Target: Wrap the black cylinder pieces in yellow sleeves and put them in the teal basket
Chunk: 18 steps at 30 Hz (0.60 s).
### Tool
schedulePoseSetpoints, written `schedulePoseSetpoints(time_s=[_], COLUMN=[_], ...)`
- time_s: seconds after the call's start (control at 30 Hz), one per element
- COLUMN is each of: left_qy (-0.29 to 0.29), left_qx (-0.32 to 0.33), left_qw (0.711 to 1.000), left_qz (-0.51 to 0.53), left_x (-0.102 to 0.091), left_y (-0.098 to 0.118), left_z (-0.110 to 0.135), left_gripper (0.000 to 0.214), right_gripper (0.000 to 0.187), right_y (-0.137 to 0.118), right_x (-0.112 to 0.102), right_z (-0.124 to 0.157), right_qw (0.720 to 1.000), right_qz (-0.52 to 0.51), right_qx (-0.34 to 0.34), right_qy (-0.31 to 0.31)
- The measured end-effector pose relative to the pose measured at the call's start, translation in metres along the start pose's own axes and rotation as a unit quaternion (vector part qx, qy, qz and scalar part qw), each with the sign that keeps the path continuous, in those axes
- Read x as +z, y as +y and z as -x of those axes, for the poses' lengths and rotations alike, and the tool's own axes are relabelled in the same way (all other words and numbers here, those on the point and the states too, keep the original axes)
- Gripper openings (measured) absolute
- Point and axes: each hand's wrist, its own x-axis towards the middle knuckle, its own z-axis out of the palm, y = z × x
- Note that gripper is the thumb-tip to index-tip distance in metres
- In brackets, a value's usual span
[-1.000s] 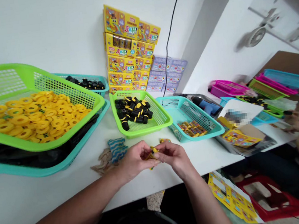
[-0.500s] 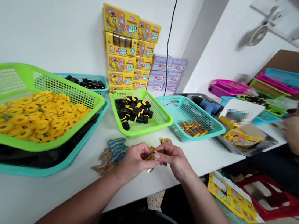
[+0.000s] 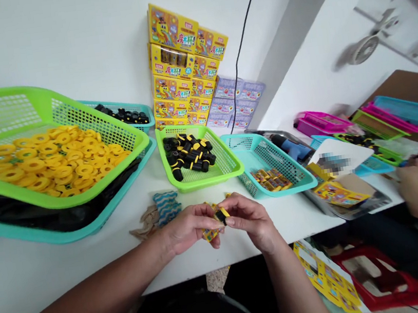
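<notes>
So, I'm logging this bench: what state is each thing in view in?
Left hand, pinching small yellow printed pack
Right hand, pinching small black-and-yellow plastic piece
Large lime-green mesh basket, holding yellow plastic rings
Smaller lime-green mesh basket, holding black-and-yellow plastic pieces
Teal mesh basket beside it, holding small printed packs
Yellow printed cardboard boxes, stacked
Purple printed boxes, stacked
Blue wavy-striped cloth, crumpled

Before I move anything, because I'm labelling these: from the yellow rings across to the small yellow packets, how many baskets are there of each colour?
Green: 2 (ring basket, black-and-yellow pieces basket)
Teal: 3 (back basket, lower left basket, packet basket)
Total: 5 baskets
</notes>
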Motion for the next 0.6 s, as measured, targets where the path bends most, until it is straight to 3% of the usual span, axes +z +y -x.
schedulePoseSetpoints(time_s=[0.2,0.37,0.47,0.6], left_qy=[0.005,0.049,0.061,0.067], left_qx=[-0.011,0.009,0.016,0.030], left_qw=[1.000,0.996,0.995,0.996], left_qz=[0.021,0.068,0.080,0.053], left_x=[-0.001,0.000,0.001,0.000], left_y=[-0.002,0.000,0.002,0.000], left_z=[-0.001,-0.003,-0.003,-0.003], left_gripper=[0.020,0.023,0.026,0.033], right_gripper=[0.021,0.031,0.029,0.029], right_y=[0.006,0.012,0.017,0.022], right_x=[-0.003,0.011,0.020,0.028], right_z=[0.004,0.005,0.005,0.003], right_qw=[0.998,0.987,0.985,0.990], right_qz=[-0.012,0.118,0.124,0.054], right_qx=[-0.056,-0.097,-0.079,-0.034], right_qy=[0.025,0.044,0.090,0.125])
